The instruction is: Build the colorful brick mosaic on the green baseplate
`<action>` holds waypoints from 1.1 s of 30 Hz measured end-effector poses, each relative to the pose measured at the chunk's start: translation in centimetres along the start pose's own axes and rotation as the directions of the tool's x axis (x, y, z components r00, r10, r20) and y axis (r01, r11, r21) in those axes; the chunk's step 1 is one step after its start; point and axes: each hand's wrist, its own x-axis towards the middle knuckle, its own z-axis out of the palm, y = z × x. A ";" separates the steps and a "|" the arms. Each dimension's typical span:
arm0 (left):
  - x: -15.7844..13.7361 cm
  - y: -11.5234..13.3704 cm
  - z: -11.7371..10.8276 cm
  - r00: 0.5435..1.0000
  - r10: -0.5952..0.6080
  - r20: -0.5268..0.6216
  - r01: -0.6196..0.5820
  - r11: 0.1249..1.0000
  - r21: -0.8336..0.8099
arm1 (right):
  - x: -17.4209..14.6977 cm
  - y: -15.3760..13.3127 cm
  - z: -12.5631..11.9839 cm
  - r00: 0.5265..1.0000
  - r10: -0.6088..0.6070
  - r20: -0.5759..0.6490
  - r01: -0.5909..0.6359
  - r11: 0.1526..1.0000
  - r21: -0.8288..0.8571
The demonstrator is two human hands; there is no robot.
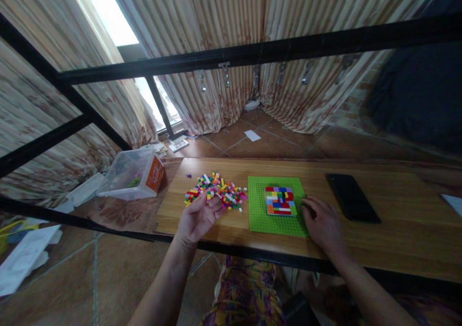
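Observation:
My left hand is palm up in front of a heap of small multicoloured building bricks. Its fingers are curled in, with a few tiny bricks at the fingertips; the heap behind makes their number hard to tell. To the right of the heap a green studded baseplate lies on the table. A block of coloured brick rows stands on its middle. My right hand has its curled thumb and fingers on the baseplate's right edge, close to the block.
On the wooden table, a black phone lies right of my right hand. A clear plastic box with an orange label stands left of the table. A black metal bar crosses beyond, before striped curtains.

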 end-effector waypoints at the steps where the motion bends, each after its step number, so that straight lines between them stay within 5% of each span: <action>1: 0.0 -0.2 0.0 1.000 0.000 -0.001 0.000 1.000 0.008 | 0.0 0.0 0.0 1.000 0.005 0.002 -0.005 1.000 0.000; 11: -0.6 -1.6 0.3 0.999 -0.028 -0.037 0.031 0.995 0.093 | 0.1 -0.2 -0.2 1.000 0.020 0.011 -0.020 0.999 0.030; 18: -0.8 -4.3 0.5 0.979 -0.122 -0.162 0.131 0.990 0.042 | 0.3 -0.6 -0.7 0.996 0.090 -0.022 -0.086 0.987 0.134; 23: -0.6 -5.6 0.7 0.940 -0.088 -0.329 0.164 0.963 0.214 | 0.6 -1.6 -2.0 0.980 0.192 -0.059 -0.175 0.959 0.225; 27: -0.6 -6.4 0.6 0.921 0.030 -0.389 0.167 0.871 0.463 | 0.2 -6.8 -3.8 0.982 0.177 -0.066 -0.146 0.932 0.331; 33: -1.1 -7.4 1.0 0.944 0.178 -0.278 0.096 0.658 0.747 | -1.1 -17.6 -4.8 0.953 0.073 0.295 -0.261 0.695 0.670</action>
